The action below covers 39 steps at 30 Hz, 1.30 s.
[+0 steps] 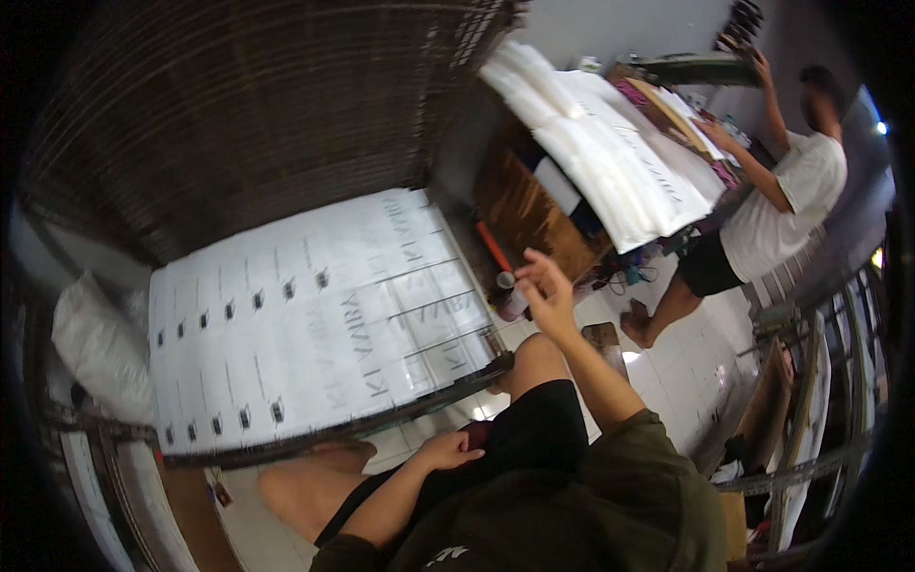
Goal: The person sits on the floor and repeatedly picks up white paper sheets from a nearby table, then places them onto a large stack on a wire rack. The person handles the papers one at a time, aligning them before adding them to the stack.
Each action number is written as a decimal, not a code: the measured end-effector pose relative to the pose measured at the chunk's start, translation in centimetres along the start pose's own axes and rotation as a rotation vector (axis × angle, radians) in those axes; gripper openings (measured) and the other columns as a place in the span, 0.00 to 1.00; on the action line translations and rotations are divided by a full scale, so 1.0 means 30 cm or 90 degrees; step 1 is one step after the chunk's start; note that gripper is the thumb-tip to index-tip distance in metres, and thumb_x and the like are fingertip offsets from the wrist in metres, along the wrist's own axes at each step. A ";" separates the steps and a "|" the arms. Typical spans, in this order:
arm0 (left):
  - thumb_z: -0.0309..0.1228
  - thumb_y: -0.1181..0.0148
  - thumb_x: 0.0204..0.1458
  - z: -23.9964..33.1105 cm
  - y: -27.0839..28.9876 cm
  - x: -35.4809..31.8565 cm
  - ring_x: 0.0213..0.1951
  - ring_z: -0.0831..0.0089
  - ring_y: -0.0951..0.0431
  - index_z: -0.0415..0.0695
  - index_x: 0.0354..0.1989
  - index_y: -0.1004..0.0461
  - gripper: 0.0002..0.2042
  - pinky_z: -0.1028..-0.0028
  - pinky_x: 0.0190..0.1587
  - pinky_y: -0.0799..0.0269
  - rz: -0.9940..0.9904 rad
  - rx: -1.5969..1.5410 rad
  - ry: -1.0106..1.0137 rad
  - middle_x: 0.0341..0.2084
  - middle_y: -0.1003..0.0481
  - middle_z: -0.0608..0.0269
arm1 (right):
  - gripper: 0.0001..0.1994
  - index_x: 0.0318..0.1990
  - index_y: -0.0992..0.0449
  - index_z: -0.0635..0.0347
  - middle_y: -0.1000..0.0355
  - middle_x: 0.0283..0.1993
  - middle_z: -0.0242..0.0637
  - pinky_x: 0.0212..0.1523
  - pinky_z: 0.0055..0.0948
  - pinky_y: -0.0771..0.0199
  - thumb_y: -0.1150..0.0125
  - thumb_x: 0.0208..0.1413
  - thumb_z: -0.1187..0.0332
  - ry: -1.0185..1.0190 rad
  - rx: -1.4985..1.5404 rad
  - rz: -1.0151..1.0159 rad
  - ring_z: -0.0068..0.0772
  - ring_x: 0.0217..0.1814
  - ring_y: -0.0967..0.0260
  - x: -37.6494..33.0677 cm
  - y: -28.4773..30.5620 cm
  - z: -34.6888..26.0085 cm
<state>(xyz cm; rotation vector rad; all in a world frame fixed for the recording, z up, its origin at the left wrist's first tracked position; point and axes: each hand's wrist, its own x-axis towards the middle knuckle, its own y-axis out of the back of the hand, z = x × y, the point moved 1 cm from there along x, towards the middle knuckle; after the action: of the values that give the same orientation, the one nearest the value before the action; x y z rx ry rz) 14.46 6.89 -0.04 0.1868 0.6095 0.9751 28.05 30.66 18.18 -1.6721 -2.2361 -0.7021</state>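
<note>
My right hand point(550, 289) is raised in front of me, its fingers apart and slightly bent, with nothing seen in it. Just beyond its fingertips an orange-red tube point(493, 246) with a pale round end leans beside a wooden cabinet. My left hand point(446, 452) is low at my lap, fingers curled in. A small dark red thing point(477, 434) shows against those fingers; its kind I cannot make out. Ahead and to the left, white printed sheets point(286, 315) lie flat over a metal rack point(381, 412), with dark lettering and small marks in rows.
Behind the sheets stands a large stack of dark wire racks point(248, 114). A white sack point(100, 343) bulges at the left. White sheets point(610, 143) cover the wooden cabinet point(534, 195). At the right, a person point(786, 191) reaches toward a bench. More rack frames point(810, 467) stand lower right.
</note>
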 end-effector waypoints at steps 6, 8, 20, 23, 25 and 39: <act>0.59 0.42 0.45 -0.053 -0.019 -0.013 0.29 0.60 0.24 0.42 0.24 0.29 0.27 0.66 0.32 0.31 0.059 -0.033 0.032 0.22 0.25 0.53 | 0.25 0.60 0.41 0.60 0.33 0.46 0.43 0.45 0.31 0.29 0.44 0.54 0.71 0.010 0.293 0.307 0.33 0.45 0.32 0.369 0.342 -0.281; 0.58 0.41 0.45 -0.046 -0.018 0.007 0.28 0.61 0.25 0.41 0.25 0.28 0.26 0.68 0.31 0.31 0.050 -0.027 0.033 0.22 0.26 0.54 | 0.29 0.62 0.44 0.59 0.38 0.53 0.44 0.50 0.37 0.31 0.42 0.53 0.67 0.065 0.405 0.359 0.39 0.54 0.37 0.516 0.559 -0.190; 0.59 0.40 0.44 -0.063 -0.003 0.000 0.24 0.68 0.28 0.42 0.22 0.29 0.27 0.71 0.29 0.32 0.029 -0.083 0.080 0.19 0.27 0.59 | 0.42 0.63 0.46 0.46 0.57 0.68 0.39 0.64 0.47 0.48 0.28 0.41 0.55 -0.191 0.658 0.670 0.45 0.71 0.64 0.826 0.811 0.040; 0.61 0.41 0.43 -0.047 0.006 0.005 0.25 0.68 0.28 0.43 0.22 0.28 0.28 0.70 0.30 0.32 0.013 -0.077 0.091 0.19 0.27 0.59 | 0.31 0.57 0.38 0.51 0.41 0.59 0.36 0.57 0.48 0.39 0.32 0.46 0.57 -0.212 0.611 0.635 0.43 0.63 0.47 0.833 0.832 0.082; 0.61 0.42 0.44 -0.044 0.003 0.013 0.25 0.67 0.27 0.43 0.22 0.28 0.27 0.70 0.30 0.32 0.022 -0.073 0.056 0.19 0.27 0.58 | 0.26 0.54 0.37 0.56 0.39 0.58 0.40 0.50 0.45 0.33 0.36 0.49 0.60 -0.213 0.569 0.729 0.43 0.58 0.42 0.859 0.845 0.112; 0.44 0.32 0.38 0.651 0.645 -0.317 0.42 0.56 0.32 0.44 0.44 0.27 0.25 0.61 0.43 0.36 0.864 0.362 -0.280 0.41 0.32 0.56 | 0.17 0.52 0.37 0.62 0.35 0.51 0.41 0.46 0.45 0.26 0.50 0.59 0.63 -0.059 0.462 0.130 0.43 0.53 0.36 0.520 0.163 -0.543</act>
<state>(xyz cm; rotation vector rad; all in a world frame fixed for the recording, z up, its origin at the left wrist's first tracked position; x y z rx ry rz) 7.63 12.24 27.73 1.4129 0.2728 1.9460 26.71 36.07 40.56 -1.5176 -1.9742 0.2294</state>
